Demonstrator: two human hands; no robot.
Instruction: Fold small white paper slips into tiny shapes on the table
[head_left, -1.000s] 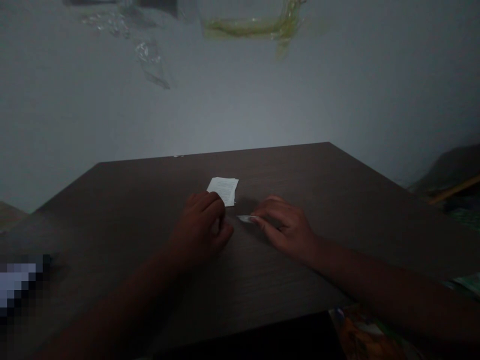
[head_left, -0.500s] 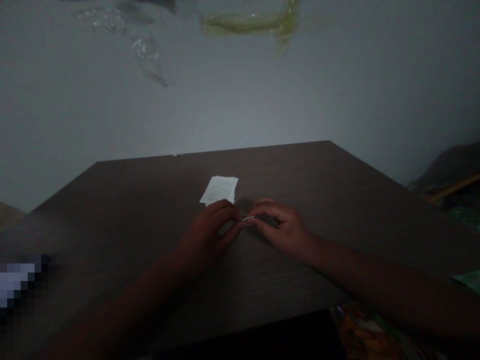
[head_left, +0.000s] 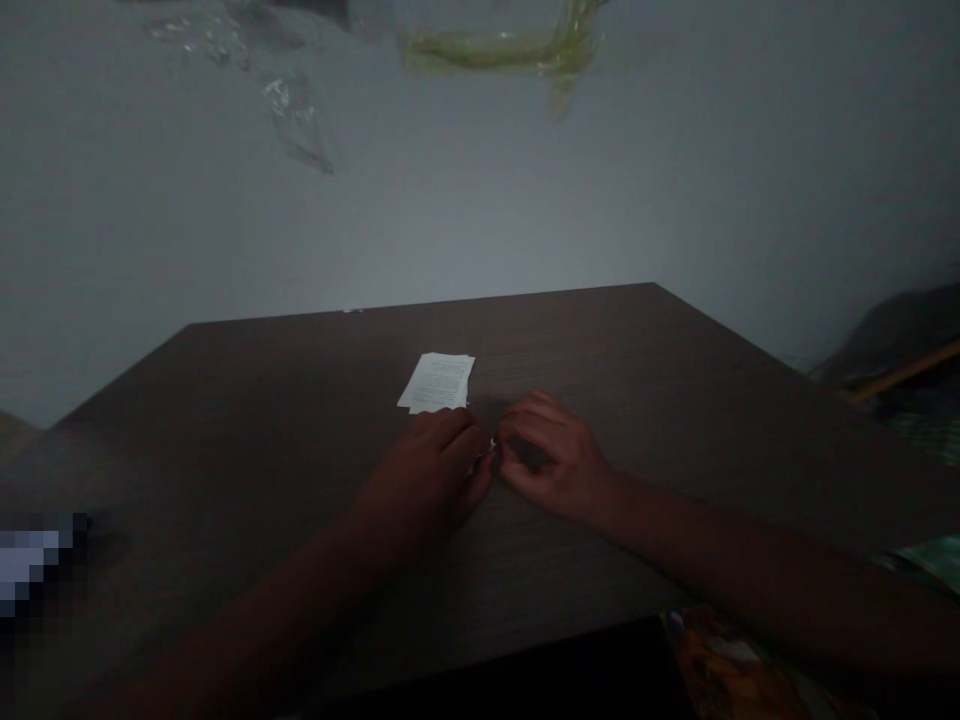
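Observation:
Over the middle of the dark table, my left hand [head_left: 429, 462] is closed, its thumb and fingers pinching a small white piece of paper [head_left: 492, 444]. Only a sliver of the paper shows; the fingers cover the rest. My right hand [head_left: 559, 455] meets it from the other side, thumb and fingertips pinched together at the paper's edge, the fingers curved. Just beyond my left hand lies a small stack of printed white paper sheets [head_left: 439, 380], slightly fanned, its near edge partly behind my knuckles.
The dark wood-grain table [head_left: 300, 380] stands against a grey wall [head_left: 480, 200] bearing yellow tape [head_left: 480, 50] and clear plastic. A blurred-out object [head_left: 34, 560] is at the left edge. Something colourful [head_left: 724, 655] lies below the near edge, with dark items at the right.
My left hand has turned and closed further over the paper, so less of it shows. My right fingers have curled slightly. The stack of sheets has stayed in place.

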